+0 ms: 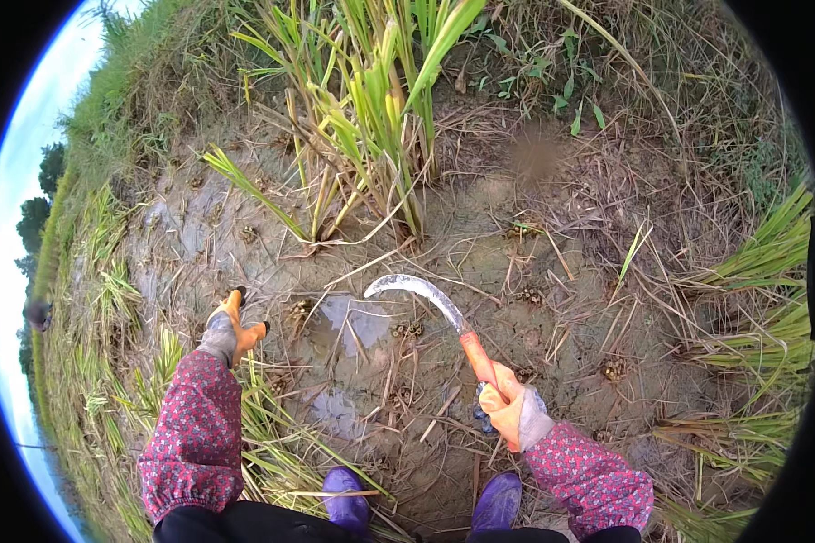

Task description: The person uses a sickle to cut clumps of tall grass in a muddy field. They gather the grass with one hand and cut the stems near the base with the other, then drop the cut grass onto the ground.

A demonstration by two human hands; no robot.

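My right hand (509, 406), in an orange work glove with a pale cuff, grips the orange handle of a sickle (418, 285). The curved blade points left above the mud and looks smeared with wet dirt. On the left, my gloved left hand (234, 329) hangs over the ground with thumb and fingers apart and nothing in them. Ahead of both hands stands a clump of uncut rice stalks (373, 142), green and yellow, rooted in mud. Neither the blade nor my left hand touches it. Flowered red sleeves cover both forearms.
Wet mud holds a puddle (353, 326) and cut stubble (614, 370). Cut stalks lie at the left (272, 434) and along the right edge (761, 332). My purple boots (348, 499) stand at the bottom. A weedy bank (604, 68) rises beyond the clump.
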